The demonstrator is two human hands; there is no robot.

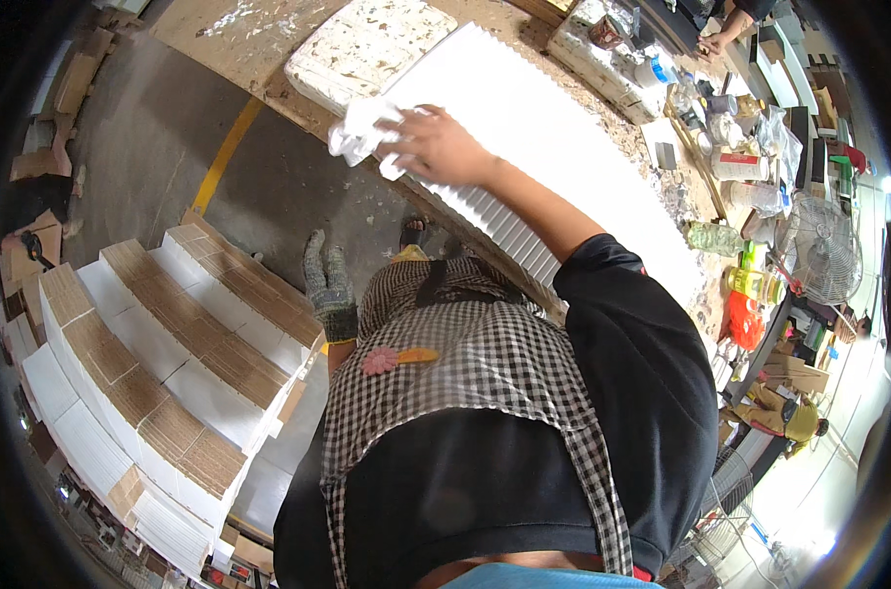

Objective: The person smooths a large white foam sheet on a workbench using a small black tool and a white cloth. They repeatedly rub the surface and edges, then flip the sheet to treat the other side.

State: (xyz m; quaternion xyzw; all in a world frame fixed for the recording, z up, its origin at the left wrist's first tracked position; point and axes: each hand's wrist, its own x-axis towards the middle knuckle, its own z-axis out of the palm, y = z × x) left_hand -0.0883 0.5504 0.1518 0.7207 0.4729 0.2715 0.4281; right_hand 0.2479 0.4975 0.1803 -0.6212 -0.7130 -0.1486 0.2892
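Note:
My right hand (438, 145), bare, is closed on a crumpled white cloth (363, 128) at the near left corner of a stack of white sheets (553, 128). The stack's near edge shows as fine ridges along the workbench's front. Part of the cloth hangs past the bench edge, and some of it is hidden under the fingers. My left hand (330, 285), in a grey knitted glove, hangs at my side over the floor with its fingers stretched out. It holds nothing and is apart from the bench. A white, stained slab (372, 49) lies beside the sheets.
Stacked white and brown cartons (185, 344) stand at my left. Bottles, jars and bags crowd the bench's right, near a clear green bottle (715, 239) and a fan (820, 245). Another person's hand (717, 41) is at the far right. A yellow line (225, 152) crosses the floor.

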